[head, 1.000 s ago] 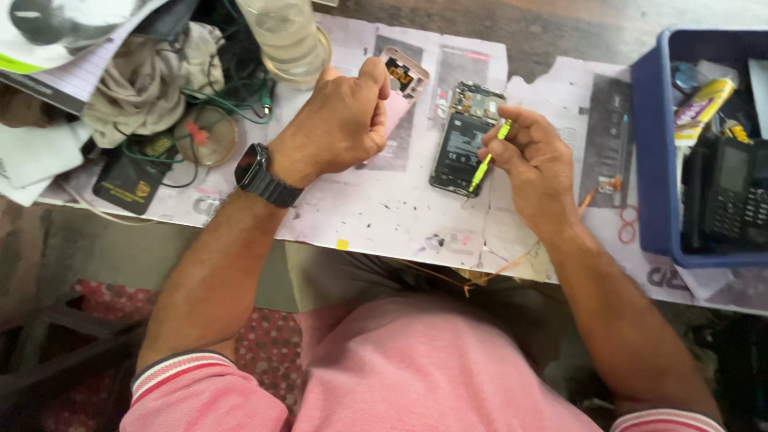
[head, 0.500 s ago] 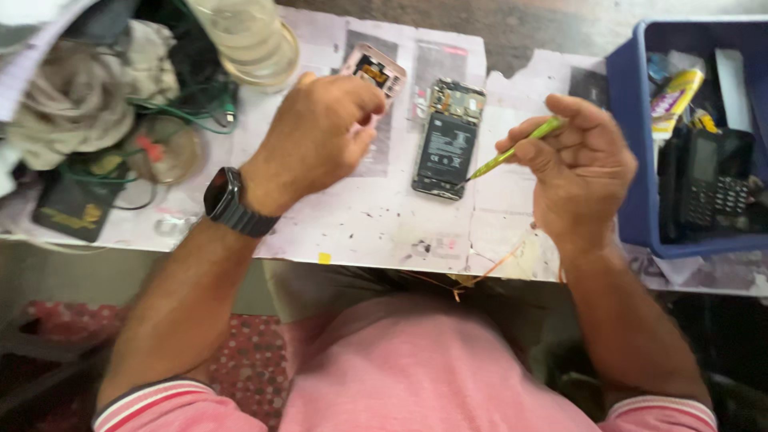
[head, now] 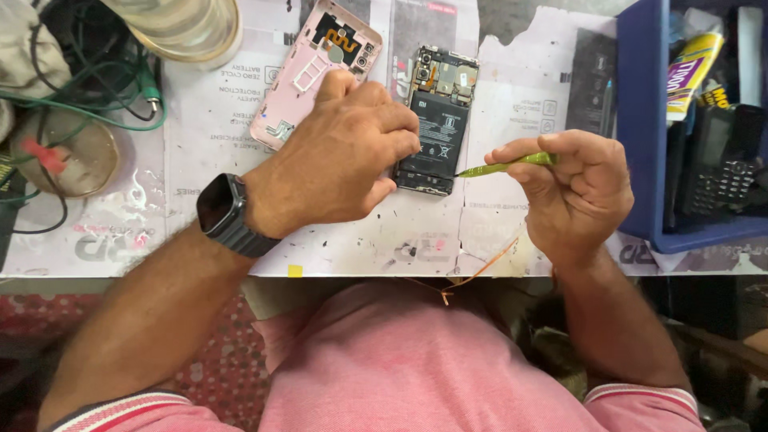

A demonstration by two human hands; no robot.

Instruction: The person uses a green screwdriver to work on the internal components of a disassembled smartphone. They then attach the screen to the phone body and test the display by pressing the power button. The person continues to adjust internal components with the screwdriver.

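Paper sheets, spotted with dark marks, cover the bench [head: 512,232], and the work sits toward its far edge. An opened black smartphone with its back removed, battery and circuit board showing [head: 436,120], lies flat on the paper near the middle of the far edge. Just beside it, on the left, rests a pink plastic phone back cover turned inner side up [head: 308,76].

The left hand [head: 340,152], with a dark square smartwatch on a black strap [head: 224,212] at the wrist, is curled loosely; its fingers lie across the lower end of the pink cover and against the left edge of the opened phone, pinning rather than gripping. The right hand [head: 572,188] is closed around a thin yellow-green plastic prying tool [head: 508,166], whose tip points at the phone's lower right edge; whether it touches cannot be told.

A blue plastic bin holding old keypad handsets and packets [head: 640,160] stands at the right edge; green and black cables [head: 96,104] tangle at the far left corner.

By the look of it, the step in hand is working at the phone's internals with the tool. A next move would call for a steady, shallow tip placement near the battery's edge while the left hand keeps the phone from sliding.
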